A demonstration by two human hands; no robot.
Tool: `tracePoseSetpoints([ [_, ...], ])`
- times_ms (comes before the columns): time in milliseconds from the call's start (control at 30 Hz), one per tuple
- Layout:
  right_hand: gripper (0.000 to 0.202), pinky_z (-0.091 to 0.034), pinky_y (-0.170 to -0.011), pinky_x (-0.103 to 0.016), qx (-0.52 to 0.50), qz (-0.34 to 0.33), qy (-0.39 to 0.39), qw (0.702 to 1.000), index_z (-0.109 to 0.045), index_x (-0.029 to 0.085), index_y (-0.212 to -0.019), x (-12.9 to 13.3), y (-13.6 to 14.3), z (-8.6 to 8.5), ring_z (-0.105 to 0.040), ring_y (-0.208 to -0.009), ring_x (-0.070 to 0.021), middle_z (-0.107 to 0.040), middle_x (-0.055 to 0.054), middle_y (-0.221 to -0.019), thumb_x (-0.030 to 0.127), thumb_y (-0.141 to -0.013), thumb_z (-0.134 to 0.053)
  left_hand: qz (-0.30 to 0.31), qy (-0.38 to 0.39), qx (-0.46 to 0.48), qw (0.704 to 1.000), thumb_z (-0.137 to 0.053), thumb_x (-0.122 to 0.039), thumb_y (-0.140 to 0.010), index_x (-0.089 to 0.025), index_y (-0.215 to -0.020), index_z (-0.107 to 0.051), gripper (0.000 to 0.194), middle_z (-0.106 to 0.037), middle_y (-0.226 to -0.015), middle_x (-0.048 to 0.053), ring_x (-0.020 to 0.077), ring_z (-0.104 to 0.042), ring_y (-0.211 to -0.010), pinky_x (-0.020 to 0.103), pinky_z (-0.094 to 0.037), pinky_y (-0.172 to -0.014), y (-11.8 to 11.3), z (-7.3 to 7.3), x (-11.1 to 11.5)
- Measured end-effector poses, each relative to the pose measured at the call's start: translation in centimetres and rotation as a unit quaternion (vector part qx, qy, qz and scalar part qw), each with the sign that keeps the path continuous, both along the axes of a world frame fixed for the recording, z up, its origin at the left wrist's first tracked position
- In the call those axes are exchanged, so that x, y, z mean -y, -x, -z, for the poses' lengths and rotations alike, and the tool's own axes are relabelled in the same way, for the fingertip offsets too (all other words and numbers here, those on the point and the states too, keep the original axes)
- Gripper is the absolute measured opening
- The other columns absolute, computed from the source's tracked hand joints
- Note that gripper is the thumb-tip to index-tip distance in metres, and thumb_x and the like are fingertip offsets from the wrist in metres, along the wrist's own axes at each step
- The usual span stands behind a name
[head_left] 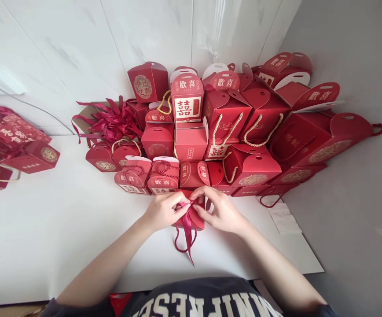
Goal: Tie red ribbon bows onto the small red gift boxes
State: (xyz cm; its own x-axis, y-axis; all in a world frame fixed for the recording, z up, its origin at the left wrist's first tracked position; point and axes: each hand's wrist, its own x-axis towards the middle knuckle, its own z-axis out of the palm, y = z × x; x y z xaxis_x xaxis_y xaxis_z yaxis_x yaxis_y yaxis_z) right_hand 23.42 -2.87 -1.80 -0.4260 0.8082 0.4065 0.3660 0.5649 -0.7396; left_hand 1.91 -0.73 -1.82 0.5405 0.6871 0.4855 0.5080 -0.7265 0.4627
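White table (78, 246): your left hand (163, 210), right hand (222, 211) pinch ribbon (187, 225) atop box (198, 222). Ribbon looks soft, slippery; grip close to lid. Box likely light, crushable.

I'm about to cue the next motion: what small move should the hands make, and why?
Probably draw the magenta ribbon snug: the left hand pinches it over the red gift box, the right hand meets it there, and its tail hangs loose past the box.
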Motion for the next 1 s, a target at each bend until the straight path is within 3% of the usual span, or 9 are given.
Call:
tracePoseSetpoints([
  [67, 0.027, -0.052, -0.076, -0.030, 0.011, -0.007, -0.012, 1.000, -0.058, 0.021, -0.106, 0.0, 0.0, 0.1, -0.063, -0.086, -0.0179, -0.067, -0.005, -0.099, 0.007, -0.084, -0.055, 0.005, -0.025, -0.003, 1.000, -0.059, -0.019, -0.088, -0.019, -0.073, -0.059, 0.015, -0.063, -0.058, -0.003, 0.0079, -0.050, -0.049, 0.021, -0.044, -0.056, -0.1, -0.2, 0.1],
  [233, 0.028, -0.050, -0.068, -0.029, 0.007, 0.057, -0.038, 0.998, -0.055, 0.021, -0.104, -0.2, -0.3, 0.4, -0.059, -0.076, -0.0165, -0.063, -0.007, -0.099, 0.004, -0.082, -0.050, -0.003, -0.042, -0.018, 0.999, -0.057, -0.020, -0.089, -0.020, -0.070, -0.058, 0.019, -0.061, -0.055, -0.004, 0.0078, -0.048, -0.045, 0.022, -0.042, -0.052, -0.3, -0.6, 0.4],
  [367, 0.029, -0.052, -0.077, -0.032, 0.024, 0.009, -0.036, 0.999, -0.055, 0.022, -0.109, 0.0, 0.1, 0.3, -0.062, -0.090, -0.0197, -0.067, -0.006, -0.104, 0.007, -0.085, -0.053, 0.011, -0.082, -0.043, 0.996, -0.056, -0.018, -0.090, -0.020, -0.067, -0.055, 0.023, -0.060, -0.055, -0.004, 0.0093, -0.053, -0.050, 0.024, -0.043, -0.056, -0.2, -0.5, 0.6],
  [533, 0.028, -0.050, -0.081, -0.037, 0.027, 0.043, -0.101, 0.994, -0.057, 0.021, -0.110, 0.0, 0.2, 0.0, -0.060, -0.092, -0.0221, -0.067, -0.008, -0.101, 0.006, -0.088, -0.048, 0.029, -0.106, -0.051, 0.993, -0.056, -0.014, -0.090, -0.020, -0.068, -0.053, 0.023, -0.061, -0.057, -0.004, 0.0100, -0.055, -0.053, 0.025, -0.043, -0.057, -0.1, -0.3, 0.9],
  [700, 0.027, -0.046, -0.082, -0.038, 0.040, -0.016, -0.075, 0.996, -0.058, 0.022, -0.111, 0.2, 0.1, -0.1, -0.061, -0.094, -0.0218, -0.070, -0.006, -0.102, 0.008, -0.088, -0.052, 0.036, -0.135, -0.040, 0.989, -0.056, -0.014, -0.091, -0.020, -0.071, -0.056, 0.021, -0.061, -0.058, -0.004, 0.0103, -0.056, -0.054, 0.025, -0.044, -0.058, -0.3, -0.7, 0.9],
  [867, 0.023, -0.042, -0.074, -0.037, 0.063, 0.090, -0.148, 0.983, -0.058, 0.021, -0.105, 0.3, 0.7, 0.1, -0.059, -0.086, -0.0225, -0.068, -0.007, -0.095, 0.007, -0.087, -0.051, 0.022, -0.109, -0.017, 0.994, -0.057, -0.013, -0.090, -0.020, -0.070, -0.056, 0.021, -0.063, -0.059, -0.003, 0.0097, -0.056, -0.053, 0.025, -0.044, -0.056, -0.3, -0.7, 0.8],
  [1000, 0.033, -0.044, -0.091, -0.042, 0.061, 0.025, -0.094, 0.993, -0.055, 0.022, -0.114, 0.2, 0.9, -0.1, -0.060, -0.097, -0.0231, -0.068, -0.007, -0.105, 0.007, -0.085, -0.051, 0.016, -0.069, -0.008, 0.997, -0.056, -0.016, -0.092, -0.020, -0.071, -0.059, 0.021, -0.065, -0.061, -0.002, 0.0101, -0.058, -0.055, 0.024, -0.045, -0.058, -0.3, -0.7, 0.8],
])
